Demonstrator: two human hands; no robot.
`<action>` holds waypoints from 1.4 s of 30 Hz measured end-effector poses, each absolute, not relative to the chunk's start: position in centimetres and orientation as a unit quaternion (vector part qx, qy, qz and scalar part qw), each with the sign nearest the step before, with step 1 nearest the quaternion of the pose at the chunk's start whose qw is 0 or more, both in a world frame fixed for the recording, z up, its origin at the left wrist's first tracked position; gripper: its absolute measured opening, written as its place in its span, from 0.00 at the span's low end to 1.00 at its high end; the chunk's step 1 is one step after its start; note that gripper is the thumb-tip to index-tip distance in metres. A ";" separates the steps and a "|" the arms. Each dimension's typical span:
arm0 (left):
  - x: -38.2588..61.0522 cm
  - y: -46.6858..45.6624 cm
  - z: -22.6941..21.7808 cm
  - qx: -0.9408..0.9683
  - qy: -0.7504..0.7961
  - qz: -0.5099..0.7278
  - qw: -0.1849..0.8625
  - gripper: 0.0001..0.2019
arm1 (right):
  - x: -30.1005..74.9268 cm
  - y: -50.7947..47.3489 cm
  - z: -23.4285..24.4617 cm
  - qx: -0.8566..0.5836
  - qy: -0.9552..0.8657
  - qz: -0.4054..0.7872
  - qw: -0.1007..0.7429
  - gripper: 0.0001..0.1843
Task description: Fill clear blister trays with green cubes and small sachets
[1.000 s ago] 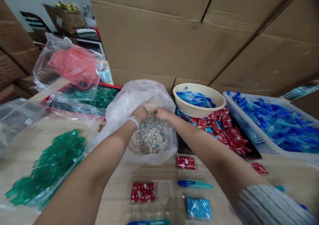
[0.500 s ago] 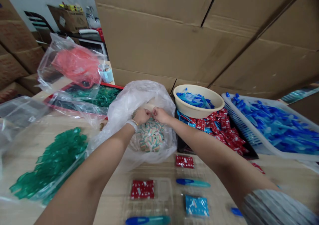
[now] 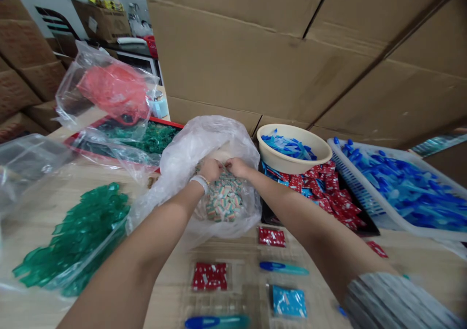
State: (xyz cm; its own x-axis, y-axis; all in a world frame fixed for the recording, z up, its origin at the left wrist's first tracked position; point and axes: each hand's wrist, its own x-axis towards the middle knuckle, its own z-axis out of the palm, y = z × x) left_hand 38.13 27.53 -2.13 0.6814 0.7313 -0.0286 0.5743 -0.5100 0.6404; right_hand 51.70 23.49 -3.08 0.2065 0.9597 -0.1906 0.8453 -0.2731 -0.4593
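Inside a white translucent plastic bag, my left hand and my right hand are close together, fingers pinched. They are over a pile of small striped pieces in orange, white and green. Whatever the fingertips hold is too small to make out. Nearer to me on the table are a red packet, another red packet and a light blue packet. Among these lie a blue pen-shaped item and a second blue pen-shaped item. Clear plastic trays appear beneath some of them.
A cream basin holds blue items beside a white basket full of similar ones. Red and blue packets fill a black tray. Green plastic pieces lie at left, before a red-rimmed tray. Cardboard boxes stand behind.
The view has shifted slightly, so most things sit a little further right. Both hands stay pinched in the bag, the right one a touch nearer the left wrist's height.
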 end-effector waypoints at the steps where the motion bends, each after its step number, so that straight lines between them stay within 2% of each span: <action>1: 38.3 27.5 -2.1 0.863 0.381 0.117 0.312 0.10 | 51.7 23.5 -3.3 -0.764 -0.587 0.235 0.129 0.12; 7: 38.5 26.9 -1.7 0.871 0.381 0.108 0.291 0.08 | 52.4 23.0 -3.7 -0.742 -0.570 0.323 0.144 0.11; 10: 37.4 26.6 -1.2 0.867 0.385 0.132 0.288 0.09 | 52.4 22.6 -3.3 -0.742 -0.560 0.326 0.172 0.07; 14: 35.2 26.3 -1.1 0.855 0.395 0.155 0.298 0.11 | 51.7 22.0 -2.0 -0.735 -0.554 0.339 0.194 0.08; 22: 34.3 26.7 -2.7 0.839 0.385 0.146 0.355 0.12 | 48.8 20.8 0.1 -0.689 -0.577 0.412 0.152 0.05; 26: 34.4 27.0 -2.9 0.838 0.381 0.137 0.365 0.12 | 48.2 20.9 -0.2 -0.699 -0.585 0.383 0.148 0.07; 29: 34.3 26.9 -2.7 0.839 0.379 0.126 0.370 0.13 | 47.8 20.9 -0.3 -0.689 -0.646 0.283 0.165 0.11; 33: 34.3 26.7 -1.9 0.848 0.354 0.104 0.380 0.14 | 47.1 20.8 -0.2 -0.659 -0.720 0.159 0.148 0.14; 38: 34.2 26.0 -1.0 0.870 0.333 0.119 0.343 0.10 | 48.6 21.4 0.1 -0.687 -0.695 0.152 0.149 0.11; 42: 33.8 25.3 -0.9 0.880 0.342 0.152 0.294 0.11 | 51.1 21.8 -0.2 -0.729 -0.659 0.146 0.113 0.10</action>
State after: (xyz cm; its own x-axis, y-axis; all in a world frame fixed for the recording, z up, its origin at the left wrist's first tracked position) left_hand 33.76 25.31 -0.91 0.7203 0.6905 0.0659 0.5121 -0.5934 0.6210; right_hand 51.06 21.81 -0.16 0.0893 0.9940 -0.0638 0.9283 -0.1063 -0.3563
